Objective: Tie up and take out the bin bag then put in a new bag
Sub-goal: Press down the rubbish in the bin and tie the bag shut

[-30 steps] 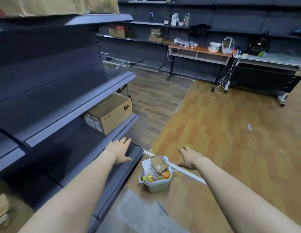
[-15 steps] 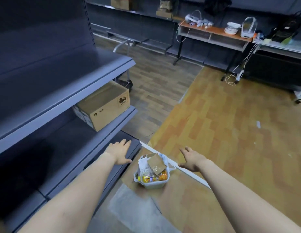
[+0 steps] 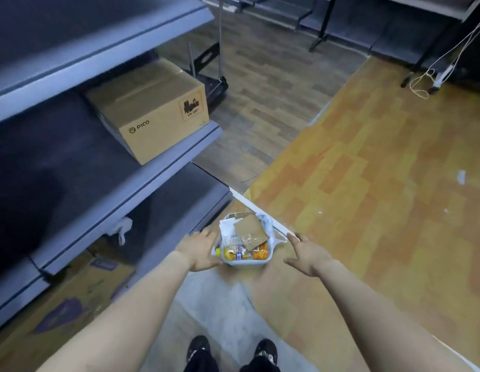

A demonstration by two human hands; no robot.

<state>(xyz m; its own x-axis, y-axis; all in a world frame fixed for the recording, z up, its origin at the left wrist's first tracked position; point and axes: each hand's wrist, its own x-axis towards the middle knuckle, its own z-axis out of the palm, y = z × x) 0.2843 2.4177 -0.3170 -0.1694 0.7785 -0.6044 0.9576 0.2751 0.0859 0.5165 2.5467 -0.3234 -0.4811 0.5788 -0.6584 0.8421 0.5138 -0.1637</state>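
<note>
Flanking the full bin (image 3: 244,261), left hand (image 3: 200,251) and right hand (image 3: 310,255) show flat, empty grips.

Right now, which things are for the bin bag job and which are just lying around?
For the job:
- small bin on the floor
- white bin bag lining it, full of rubbish
- left hand and right hand, open on either side of the bin

Just lying around:
- cardboard box on the shelf
- white cables on the floor
- trolley
</note>
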